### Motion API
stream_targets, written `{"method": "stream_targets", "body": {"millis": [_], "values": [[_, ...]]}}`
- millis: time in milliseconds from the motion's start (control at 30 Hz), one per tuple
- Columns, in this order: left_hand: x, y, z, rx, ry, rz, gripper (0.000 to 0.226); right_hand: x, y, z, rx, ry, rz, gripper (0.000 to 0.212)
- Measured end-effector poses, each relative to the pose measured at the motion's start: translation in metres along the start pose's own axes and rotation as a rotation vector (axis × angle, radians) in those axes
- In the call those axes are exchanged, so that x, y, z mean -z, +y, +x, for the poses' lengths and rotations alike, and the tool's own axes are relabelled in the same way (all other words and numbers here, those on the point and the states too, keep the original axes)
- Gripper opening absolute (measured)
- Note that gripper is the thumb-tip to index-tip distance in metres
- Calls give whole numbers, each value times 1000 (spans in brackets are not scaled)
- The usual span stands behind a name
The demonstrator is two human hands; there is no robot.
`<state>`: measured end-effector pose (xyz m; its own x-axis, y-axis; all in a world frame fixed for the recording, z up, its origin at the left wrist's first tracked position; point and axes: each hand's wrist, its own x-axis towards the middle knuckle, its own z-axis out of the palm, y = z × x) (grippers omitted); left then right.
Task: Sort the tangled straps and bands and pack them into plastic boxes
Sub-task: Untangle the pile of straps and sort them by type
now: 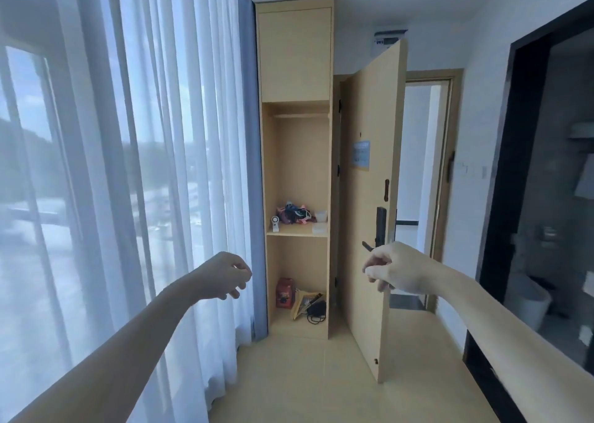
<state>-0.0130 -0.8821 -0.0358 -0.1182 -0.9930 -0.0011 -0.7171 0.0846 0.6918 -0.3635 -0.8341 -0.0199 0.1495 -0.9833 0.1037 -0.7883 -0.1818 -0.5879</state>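
The tangled multicoloured pile of straps and bands (294, 214) lies far ahead on the middle shelf (297, 233) of a tall pale wooden cupboard (295, 56), well apart from both hands. Small clear plastic boxes (320, 217) sit just right of the pile, and a small white gadget (274, 224) sits to its left. The left hand (225, 274) and right hand (397, 268) hang in mid-air, near, their fingers (369, 270) loosely curled around nothing. Sheer white curtains (144, 165) fill the left. An open pale wooden door (369, 152) stands right of the cupboard, on a beige tiled floor (305, 384).
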Motion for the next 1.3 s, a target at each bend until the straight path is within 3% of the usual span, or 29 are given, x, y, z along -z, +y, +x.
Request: {"method": "stream_targets", "body": {"millis": [167,300,467,633,967,1300], "values": [[36,-19,105,-28,-48,35,17,-15,-8,112,-38,-32,-37,13],[68,-25,189,-89,8,9,17,-36,-13,189,-33,33,32,14],[53,-45,269,-131,-51,12,20,-71,2,257,-101,-90,134,14],[56,-64,349,-153,24,-48,19,-74,16,330,-112,25,320,16],[56,-82,528,-114,16,-55,18,-75,75,528,-101,55,260,16],[83,-105,685,-70,43,-173,19,-106,77,740,18,-91,132,13]]}}
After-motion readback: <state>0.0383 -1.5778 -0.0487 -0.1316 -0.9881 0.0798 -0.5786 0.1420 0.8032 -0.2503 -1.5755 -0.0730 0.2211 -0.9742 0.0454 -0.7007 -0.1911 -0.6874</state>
